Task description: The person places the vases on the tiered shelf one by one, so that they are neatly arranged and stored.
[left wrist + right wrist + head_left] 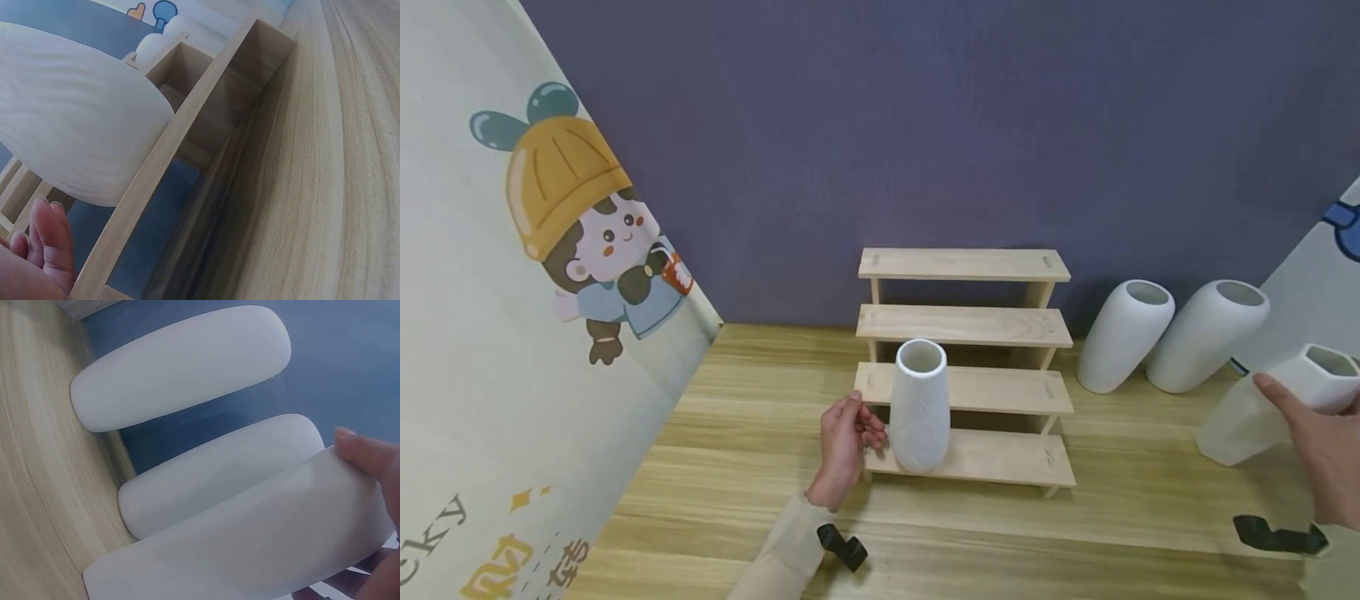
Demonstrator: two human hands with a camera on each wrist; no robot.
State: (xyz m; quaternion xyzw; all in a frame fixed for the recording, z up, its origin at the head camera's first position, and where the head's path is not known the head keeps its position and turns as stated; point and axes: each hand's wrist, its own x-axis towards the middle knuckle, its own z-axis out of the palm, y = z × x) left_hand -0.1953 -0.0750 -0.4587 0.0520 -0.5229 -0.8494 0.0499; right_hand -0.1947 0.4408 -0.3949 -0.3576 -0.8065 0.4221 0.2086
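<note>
While only the head view shows its mouth (1332, 362), right fingers (1283, 399) grip an angular vase (250, 544), left fingers (51, 231) loosely curled, empty

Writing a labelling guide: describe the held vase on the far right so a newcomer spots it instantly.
Start at the four-step wooden stand. Well to its right, the right grip holds a white vase. Its rim and body are angular, whereas the two vases behind it are smooth with round rims.
</note>
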